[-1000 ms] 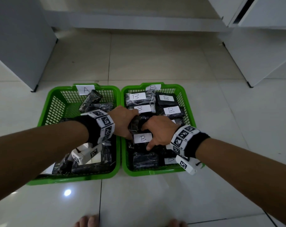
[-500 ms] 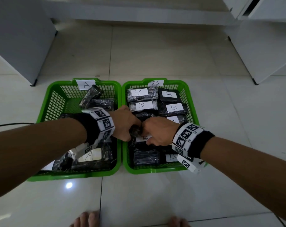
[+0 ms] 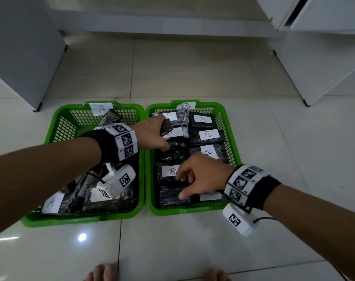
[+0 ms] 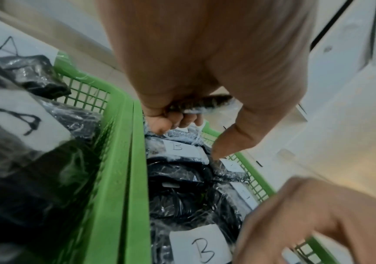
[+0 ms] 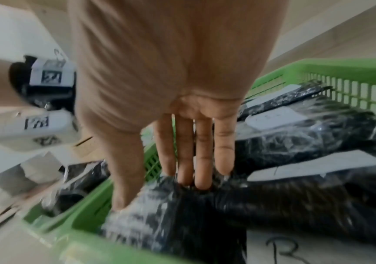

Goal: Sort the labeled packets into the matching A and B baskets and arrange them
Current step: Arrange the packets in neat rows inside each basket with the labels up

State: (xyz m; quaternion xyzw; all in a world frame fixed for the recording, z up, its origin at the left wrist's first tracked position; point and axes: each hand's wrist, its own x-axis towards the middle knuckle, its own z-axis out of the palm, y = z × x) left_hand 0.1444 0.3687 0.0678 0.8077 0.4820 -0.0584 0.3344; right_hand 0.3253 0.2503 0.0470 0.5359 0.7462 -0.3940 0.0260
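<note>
**Both hands in the B basket**

Two green plastic mesh baskets sit side by side on pale floor tiles: A basket (image 3: pixel 58 126) on the left, B basket (image 3: pixel 231 130) on the right. Left hand (image 3: pixel 152 134) reaches across into B, fingers curled round a small black plastic-wrapped packet (image 3: pixel 166 127), held just above the far-left B-labelled packets (image 3: pixel 208 134). Right hand (image 3: pixel 201 177) has fingers (image 5: pixel 201 157) straight, tips pressing a dark wrapped packet (image 5: pixel 205 210) near B's front; wrist view is blurry, so prob. no grip.
</note>
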